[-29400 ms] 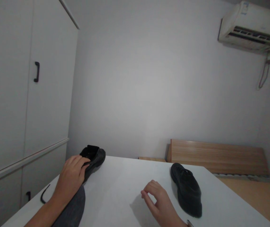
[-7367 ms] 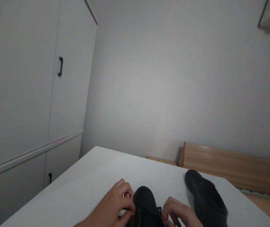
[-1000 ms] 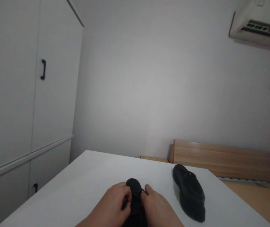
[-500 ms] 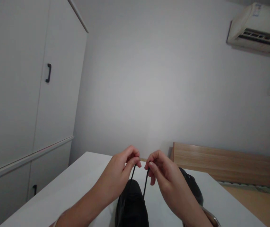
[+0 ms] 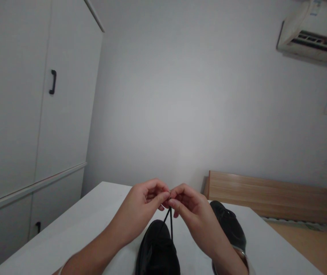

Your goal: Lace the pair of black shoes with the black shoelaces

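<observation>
A black shoe [image 5: 158, 250] rests on the white table [image 5: 108, 204], its toe pointing away from me and its near end cut off by the frame's bottom. Two strands of black shoelace [image 5: 171, 225] rise from it and meet between my fingertips. My left hand [image 5: 143, 212] pinches the lace from the left, thumb against fingers. Touching it at the tips, my right hand [image 5: 193, 210] pinches the lace from the right. The lace ends are hidden in my fingers. A second black shoe [image 5: 230, 223] lies behind my right wrist, partly covered by it.
A white cabinet [image 5: 68, 107] with black handles stands at the left. Beyond the table on the right is a wooden headboard [image 5: 266, 194] with a tan bed surface [image 5: 309, 242]. An air conditioner [image 5: 315, 34] hangs high on the right wall.
My hands were apart, each with its own strand of lace; now they have come together and the two strands converge at the fingertips. The view has shifted slightly.
</observation>
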Motion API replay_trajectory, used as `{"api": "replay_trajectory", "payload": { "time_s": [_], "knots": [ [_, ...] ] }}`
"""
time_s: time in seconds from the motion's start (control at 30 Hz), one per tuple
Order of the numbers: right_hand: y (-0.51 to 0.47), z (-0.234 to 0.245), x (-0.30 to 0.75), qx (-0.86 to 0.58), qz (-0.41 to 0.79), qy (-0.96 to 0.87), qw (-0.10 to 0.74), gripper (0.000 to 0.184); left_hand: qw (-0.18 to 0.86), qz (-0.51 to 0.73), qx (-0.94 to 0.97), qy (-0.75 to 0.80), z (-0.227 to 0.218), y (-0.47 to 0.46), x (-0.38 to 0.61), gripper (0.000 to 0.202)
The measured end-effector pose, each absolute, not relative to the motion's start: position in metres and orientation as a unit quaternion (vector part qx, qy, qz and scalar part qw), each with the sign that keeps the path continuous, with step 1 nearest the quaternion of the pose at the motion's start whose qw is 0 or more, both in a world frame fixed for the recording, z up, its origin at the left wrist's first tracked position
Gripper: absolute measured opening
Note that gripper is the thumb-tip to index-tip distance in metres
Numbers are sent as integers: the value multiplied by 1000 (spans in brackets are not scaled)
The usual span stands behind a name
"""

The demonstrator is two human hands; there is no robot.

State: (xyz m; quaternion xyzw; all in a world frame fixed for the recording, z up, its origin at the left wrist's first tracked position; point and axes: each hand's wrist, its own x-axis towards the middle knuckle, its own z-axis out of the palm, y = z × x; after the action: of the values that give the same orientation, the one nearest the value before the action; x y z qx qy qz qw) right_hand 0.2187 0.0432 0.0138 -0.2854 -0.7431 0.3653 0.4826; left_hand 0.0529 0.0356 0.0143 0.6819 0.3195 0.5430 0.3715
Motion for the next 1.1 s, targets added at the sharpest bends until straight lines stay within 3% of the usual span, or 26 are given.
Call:
{"api": "replay_trajectory", "payload": {
  "time_s": [0.2,0.37,0.53,0.7,0.77,0.97,1.1],
  "knots": [
    [47,5,211,-293,338,-714,540,14,447,487,702,264,8,41,44,26],
    [51,2,209,-272,383,-684,558,20,458,529,665,262,2,47,47,34],
    [55,-6,226,-273,464,-605,587,34,439,547,640,313,-15,48,36,24],
    [59,-32,249,-257,567,-513,591,36,605,559,513,240,-46,41,22,34],
    [62,-45,261,-263,575,-504,588,36,625,569,481,232,-60,44,13,36],
    [73,-74,300,-298,579,-569,502,34,549,570,530,306,-87,61,-13,48],
    [70,-81,301,-318,534,-676,397,31,436,467,678,364,-89,51,-11,37]
  ]
}}
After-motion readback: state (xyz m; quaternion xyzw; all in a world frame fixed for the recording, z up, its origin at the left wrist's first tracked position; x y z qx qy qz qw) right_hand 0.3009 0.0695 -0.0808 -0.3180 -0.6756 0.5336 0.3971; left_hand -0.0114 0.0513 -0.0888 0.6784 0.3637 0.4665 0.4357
